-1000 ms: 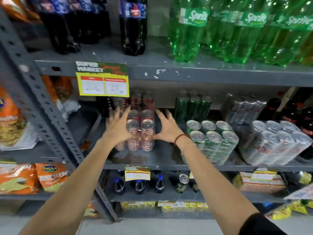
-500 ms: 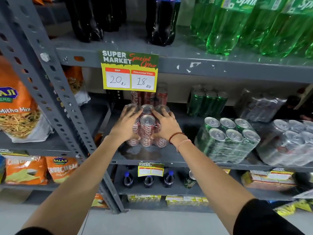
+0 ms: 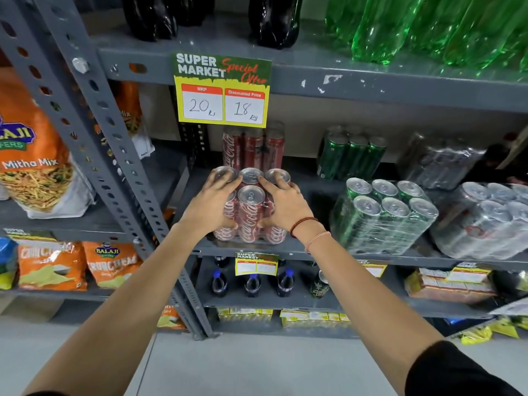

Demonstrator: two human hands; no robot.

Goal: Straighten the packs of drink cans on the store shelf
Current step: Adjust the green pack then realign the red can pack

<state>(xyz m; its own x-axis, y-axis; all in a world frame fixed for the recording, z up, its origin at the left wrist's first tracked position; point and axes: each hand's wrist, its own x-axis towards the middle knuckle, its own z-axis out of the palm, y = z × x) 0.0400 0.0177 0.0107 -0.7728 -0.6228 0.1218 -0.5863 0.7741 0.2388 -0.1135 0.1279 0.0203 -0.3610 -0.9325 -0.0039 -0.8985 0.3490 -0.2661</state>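
Observation:
A shrink-wrapped pack of red cola cans (image 3: 251,215) stands near the front edge of the grey middle shelf (image 3: 314,252). My left hand (image 3: 210,207) grips its left side, fingers over the can tops. My right hand (image 3: 285,204) grips its right side, fingers on the top too. Behind it stands a second red can pack (image 3: 253,148). To the right sit a green can pack (image 3: 383,215), turned at an angle, and a silver can pack (image 3: 485,221). More green cans (image 3: 351,155) and a clear-wrapped pack (image 3: 437,164) stand at the back.
A yellow price card (image 3: 223,91) hangs from the upper shelf edge just above the red cans. A perforated grey upright (image 3: 94,132) runs down on the left, snack bags (image 3: 31,155) beyond it. Green bottles (image 3: 414,27) and dark bottles (image 3: 271,18) stand above; small bottles (image 3: 253,282) below.
My hands closed in from the pack's sides onto it, and the red pack came forward toward the shelf edge. The view moved closer and slightly left.

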